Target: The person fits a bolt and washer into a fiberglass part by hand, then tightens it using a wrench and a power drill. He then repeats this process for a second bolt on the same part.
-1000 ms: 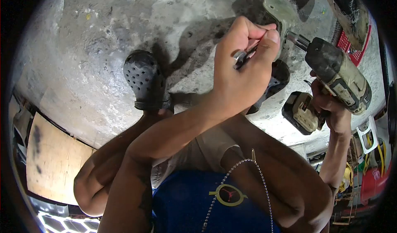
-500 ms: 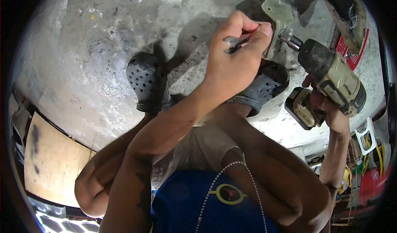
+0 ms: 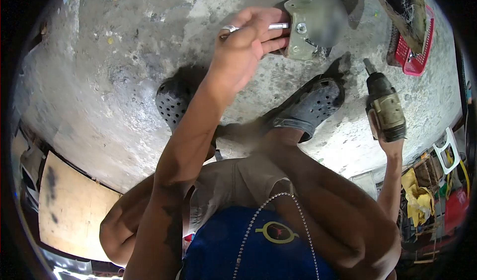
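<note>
A greenish metal part [image 3: 309,44] with holes, one holding a round bolt or nut, is at the top, right of centre. My left hand [image 3: 248,34] is closed around a silver wrench [image 3: 278,26], whose tip lies against the part's left side. The fingertips are at the part's left edge. At the right, my right hand [image 3: 381,133] grips a power driver [image 3: 389,108], its socket pointing up and away from the part. The far right side of the part is blurred.
Two dark perforated clogs [image 3: 320,101] are on the concrete floor [image 3: 124,81]. A red plastic basket [image 3: 417,64] lies at the upper right beside a worn dark object. A wooden board [image 3: 69,210] is at the lower left, and a white plastic frame [image 3: 447,151] at the right.
The driver has pulled back from the part, down and to the right. My left hand has shifted left with the wrench, and the part now shows its broad face.
</note>
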Demonstrator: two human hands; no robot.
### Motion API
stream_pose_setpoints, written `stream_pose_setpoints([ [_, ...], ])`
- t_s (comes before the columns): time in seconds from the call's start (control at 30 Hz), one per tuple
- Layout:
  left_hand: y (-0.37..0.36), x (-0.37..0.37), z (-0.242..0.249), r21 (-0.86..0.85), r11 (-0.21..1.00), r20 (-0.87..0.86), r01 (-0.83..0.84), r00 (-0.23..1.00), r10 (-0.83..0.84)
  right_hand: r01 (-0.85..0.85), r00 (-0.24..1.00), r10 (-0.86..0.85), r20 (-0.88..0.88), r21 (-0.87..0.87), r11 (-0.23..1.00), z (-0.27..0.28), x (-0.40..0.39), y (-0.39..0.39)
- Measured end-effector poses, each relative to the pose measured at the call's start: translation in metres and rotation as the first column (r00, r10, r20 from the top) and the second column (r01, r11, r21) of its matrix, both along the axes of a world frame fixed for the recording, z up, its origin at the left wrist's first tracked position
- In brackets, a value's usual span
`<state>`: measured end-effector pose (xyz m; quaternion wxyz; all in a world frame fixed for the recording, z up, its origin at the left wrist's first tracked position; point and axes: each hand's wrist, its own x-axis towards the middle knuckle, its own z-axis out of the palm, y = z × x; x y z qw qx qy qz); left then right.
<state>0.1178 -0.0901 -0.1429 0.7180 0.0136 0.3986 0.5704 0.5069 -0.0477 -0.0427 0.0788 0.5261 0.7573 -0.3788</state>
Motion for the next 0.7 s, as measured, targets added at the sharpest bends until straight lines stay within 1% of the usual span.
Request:
stream_pose_setpoints([
  [0.07,0.001,-0.003,-0.002,0.046,0.999,-0.017,0.014,1.0,-0.013,0.199,0.98,-0.195,0.044,-0.121,0.973,0.001,-0.009,0.0],
  [0.1,0.001,-0.004,-0.001,0.05,0.999,-0.012,0.02,1.0,-0.019,0.18,0.983,-0.182,-0.013,-0.092,0.979,0.001,-0.012,-0.001],
  [0.13,0.002,-0.006,0.0,0.044,0.998,-0.009,0.045,0.999,-0.045,0.186,0.982,-0.187,-0.008,-0.087,0.979,0.002,-0.011,-0.003],
  [0.2,0.001,-0.013,-0.002,0.057,0.996,0.014,0.075,0.997,-0.076,0.254,0.966,-0.259,-0.015,-0.135,0.958,0.007,-0.004,-0.006],
  [0.23,-0.003,-0.017,-0.008,0.075,0.992,0.052,0.1,0.993,-0.104,0.171,0.985,-0.173,-0.013,-0.062,0.983,0.012,0.0,-0.004],
  [0.27,-0.002,-0.016,-0.013,0.104,0.987,0.1,0.122,0.986,-0.132,0.132,0.991,-0.132,-0.005,0.032,0.991,0.027,0.001,-0.003],
  [0.33,0.008,-0.016,-0.002,0.027,0.982,0.104,0.188,0.976,-0.19,-0.018,0.994,-0.007,0.112,0.224,0.974,0.038,0.021,0.003],
  [0.37,0.009,-0.013,-0.002,0.054,0.981,0.128,0.189,0.973,-0.194,0.443,0.89,-0.45,0.065,0.102,0.891,0.039,0.03,0.001],
  [0.4,0.01,-0.011,-0.002,0.033,0.977,0.092,0.209,0.973,-0.211,0.604,0.793,-0.608,0.03,0.092,0.792,0.043,0.02,0.014],
  [0.43,0.009,-0.01,-0.003,0.006,0.974,0.052,0.228,0.972,-0.228,0.653,0.757,-0.652,-0.035,0.002,0.758,0.044,0.026,0.03],
  [0.47,0.009,-0.011,-0.005,0.018,0.973,0.06,0.231,0.971,-0.231,0.688,0.712,-0.695,-0.099,-0.096,0.719,0.043,0.032,0.045],
  [0.53,0.011,-0.011,-0.009,0.048,0.949,-0.059,0.312,0.949,-0.309,0.81,0.521,-0.842,-0.139,-0.232,0.539,0.042,0.022,0.063],
  [0.57,0.014,-0.009,-0.004,0.016,0.94,-0.157,0.341,0.929,-0.334,0.81,0.523,-0.845,-0.117,-0.24,0.535,0.046,0.022,0.065],
  [0.67,0.02,-0.012,-0.012,0.033,0.923,-0.171,0.382,0.912,-0.372,0.797,0.55,-0.826,-0.127,-0.216,0.564,0.041,0.022,0.05],
  [0.7,0.022,-0.012,-0.013,0.04,0.926,-0.177,0.376,0.915,-0.364,0.794,0.562,-0.81,-0.17,-0.165,0.586,0.037,0.019,0.041],
])
